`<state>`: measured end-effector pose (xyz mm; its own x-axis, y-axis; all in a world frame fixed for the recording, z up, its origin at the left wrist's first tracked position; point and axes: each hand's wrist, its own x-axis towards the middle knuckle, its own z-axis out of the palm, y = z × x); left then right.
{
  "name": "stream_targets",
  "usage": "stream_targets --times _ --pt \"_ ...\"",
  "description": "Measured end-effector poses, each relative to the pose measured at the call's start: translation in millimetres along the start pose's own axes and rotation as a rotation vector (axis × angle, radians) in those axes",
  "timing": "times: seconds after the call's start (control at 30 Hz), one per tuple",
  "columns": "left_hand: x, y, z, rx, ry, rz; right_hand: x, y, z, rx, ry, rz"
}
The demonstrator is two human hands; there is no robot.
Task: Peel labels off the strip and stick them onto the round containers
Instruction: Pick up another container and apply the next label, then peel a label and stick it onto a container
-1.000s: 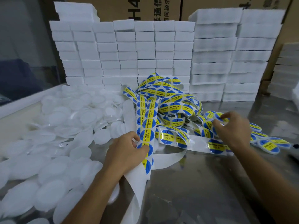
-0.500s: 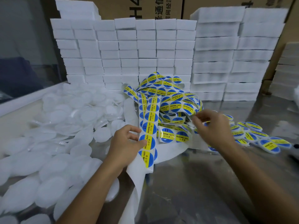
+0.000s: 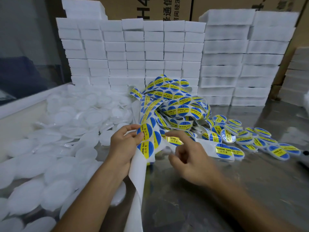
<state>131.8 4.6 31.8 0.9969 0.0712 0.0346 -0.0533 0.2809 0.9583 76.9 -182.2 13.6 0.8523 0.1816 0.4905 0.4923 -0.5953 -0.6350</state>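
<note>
We see a white backing strip (image 3: 145, 148) of round blue-and-yellow "SOLDERING PASTE" labels (image 3: 145, 131) held upright at the middle of a reflective metal table (image 3: 209, 190), its bare lower end trailing down toward the near edge. The left hand (image 3: 122, 146) grips the strip from its left side, thumb and fingers curled around the paper just beside the topmost label on that stretch. The right hand (image 3: 189, 156) hovers just to the right of the strip, index finger stretched toward it and the other fingers loosely bent and apart, holding nothing that we can make out. Behind the hands, the rest of the strip lies in a tangled heap (image 3: 175, 104) of looping label tape. To the right of that heap, a spread of labelled round containers (image 3: 247, 139) lies flat or tilted on the table, each showing the same blue and yellow face. To the left, a large pile of plain white round containers (image 3: 70, 131) covers the table as far as a pale raised edge. Along the back, stacks of white foam blocks (image 3: 150, 47) stand in neat columns, with brown cardboard cartons (image 3: 167, 7) bearing printed characters rising behind them.
</note>
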Motion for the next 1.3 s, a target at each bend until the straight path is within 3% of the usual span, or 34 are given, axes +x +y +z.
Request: stream_targets --times 0.17,0.33,0.47,0.57,0.8,1.0,1.1,1.2,1.3 --pt "-1.2 1.8 -0.2 -0.038 -0.028 -0.053 7.7 2.5 5.0 0.161 0.150 0.072" --pt "-3.7 1.4 2.2 -0.057 -0.083 -0.094 3.3 -1.7 1.1 0.234 -0.054 0.183" --pt "-6.5 4.1 3.5 -0.115 -0.126 -0.129 5.3 -7.3 -0.8 0.527 -0.244 0.271" --pt "-6.8 5.5 3.3 -0.146 -0.131 -0.143 4.1 -7.8 1.0 0.540 -0.289 0.303" --pt "-3.4 3.8 4.1 -0.086 -0.071 -0.102 11.0 5.1 3.8 0.531 0.114 0.383" --pt "5.1 -2.1 0.3 0.406 0.218 0.194 19.4 2.6 -18.1 0.624 0.576 0.414" --pt "1.5 -9.2 -3.2 0.867 0.272 0.420 19.2 2.2 -28.9 0.653 0.696 0.386" --pt "-5.4 -13.1 -0.2 1.094 0.290 0.605 16.4 1.8 -28.7 0.609 0.586 0.317" --pt "-10.5 -11.8 9.8 1.179 0.141 0.941 16.5 2.8 -17.4 0.629 0.390 0.336"
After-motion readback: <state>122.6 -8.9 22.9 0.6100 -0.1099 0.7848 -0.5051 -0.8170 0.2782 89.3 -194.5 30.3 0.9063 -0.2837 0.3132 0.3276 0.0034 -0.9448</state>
